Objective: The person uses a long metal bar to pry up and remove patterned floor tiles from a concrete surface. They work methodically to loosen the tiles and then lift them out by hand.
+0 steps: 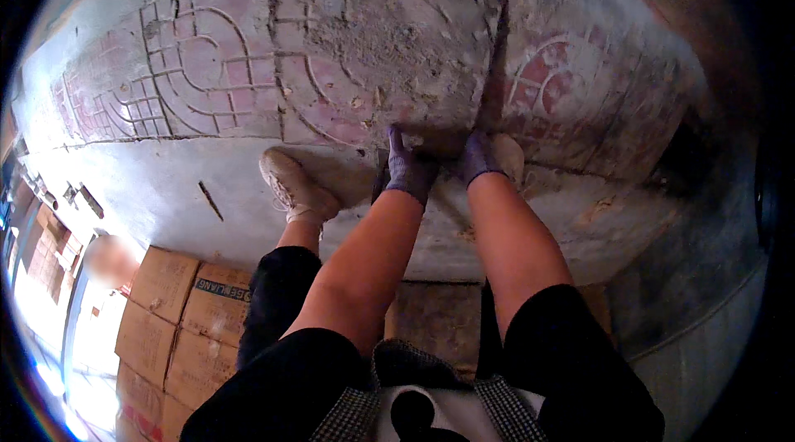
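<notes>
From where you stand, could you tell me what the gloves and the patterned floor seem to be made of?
The gloves on the left hand and right hand look like purple knitted fabric, matte and snug. The patterned floor looks like reddish paving set in grey mortar: grid and arc joints, crumbled and dusty.

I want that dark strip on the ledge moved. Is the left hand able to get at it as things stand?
Probably yes. The left hand is down at the tiled floor's edge, and the dark strip lies off to its left on the grey ledge; only the shoe sits between, so reach around it.
</notes>
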A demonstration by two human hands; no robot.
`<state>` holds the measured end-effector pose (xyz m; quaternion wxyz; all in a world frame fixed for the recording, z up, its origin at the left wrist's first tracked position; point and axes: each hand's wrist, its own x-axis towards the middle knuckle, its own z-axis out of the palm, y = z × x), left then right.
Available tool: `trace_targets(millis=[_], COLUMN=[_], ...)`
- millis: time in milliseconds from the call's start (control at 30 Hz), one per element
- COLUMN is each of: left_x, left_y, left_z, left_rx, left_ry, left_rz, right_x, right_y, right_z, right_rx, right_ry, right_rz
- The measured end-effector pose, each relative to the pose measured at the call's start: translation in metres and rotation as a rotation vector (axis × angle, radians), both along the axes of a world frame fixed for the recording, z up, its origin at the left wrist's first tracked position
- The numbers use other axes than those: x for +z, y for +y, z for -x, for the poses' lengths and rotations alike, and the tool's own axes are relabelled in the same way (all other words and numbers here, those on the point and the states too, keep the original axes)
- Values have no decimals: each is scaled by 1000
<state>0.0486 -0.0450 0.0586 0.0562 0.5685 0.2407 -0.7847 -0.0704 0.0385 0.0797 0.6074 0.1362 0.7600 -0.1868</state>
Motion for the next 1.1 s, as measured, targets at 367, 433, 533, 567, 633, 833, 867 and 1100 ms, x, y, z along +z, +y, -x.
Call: trace_targets(millis=[367, 433, 533, 567, 633, 833, 867, 1100], left_x=[45, 52, 60, 57, 36, 49, 52, 39], left_y=[-27, -16, -10, -10, -9, -9, -9, 14], left_z=[38, 29, 8, 2, -7, 47, 50, -14], left_rx=[2, 3, 12, 27, 177, 144, 101, -135], left_ry=[-321, -311, -300, -302, -194, -307, -379, -30], left_rz=[18, -27, -47, -48, -172, -71, -74, 166], right_x=[3, -32, -56, -48, -23, -87, -89, -21], right_y=[-22, 11, 26, 29, 4, 85, 85, 6], right_z=[-3, -31, -54, -60, -44, -63, -64, -28], right_rx=[-738, -552, -643, -751, -994, -173, -32, -1087], right_ry=[-181, 17, 274, 214, 72, 203, 212, -2], right_rz=[152, 115, -17, -12, -140, 60, 89, -140])
